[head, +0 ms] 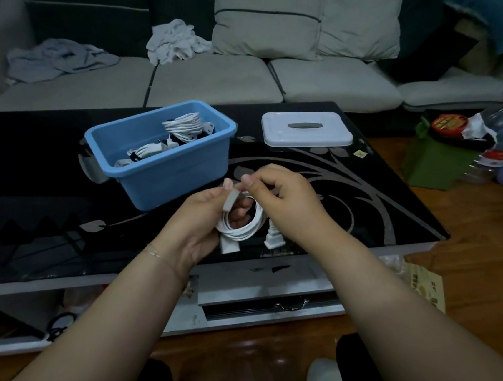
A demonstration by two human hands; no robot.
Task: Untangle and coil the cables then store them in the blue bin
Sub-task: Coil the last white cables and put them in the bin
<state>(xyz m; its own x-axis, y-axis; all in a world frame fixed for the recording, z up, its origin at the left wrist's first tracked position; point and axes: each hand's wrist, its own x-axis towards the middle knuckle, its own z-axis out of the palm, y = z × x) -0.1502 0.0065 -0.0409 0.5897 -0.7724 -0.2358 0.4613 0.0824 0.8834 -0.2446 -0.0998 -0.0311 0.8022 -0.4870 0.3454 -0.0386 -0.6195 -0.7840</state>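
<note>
While the head view is the only one to hand, it shows the work clearly enough. A person sits at a dark glass table [366, 201] with both hands raised just above its near edge. The left hand [197, 225] grips a coiled white cable [242, 229], its fingers [239, 210] curled through the loop and the thumb pinching a pale strap [230, 200] against the coil's top. The right hand [283, 199] is clenched in a pinch on the strap's upper end, thumb and forefinger together. A white plug [271, 238] hangs from the coil on the right, and a second flat white end shows below the left palm.

The blue bin [166, 163] stands open on the table just left of the hands, near but not touching them. At least two coiled white cables [182, 127] already lie inside it. The bin's white lid [306, 129] rests flat on the table, behind the hands and apart from the bin. A sofa with cushions and loose cloths sits beyond the table.

Judged from this, the step in hand is binding the coil, and the task looks well advanced. To do it well, the left hand should keep the loops flat and even while the right draws the strap snug round all turns and closes it. The hanging plug is best tucked against the coil, so it does not snag on the bin's rim.
</note>
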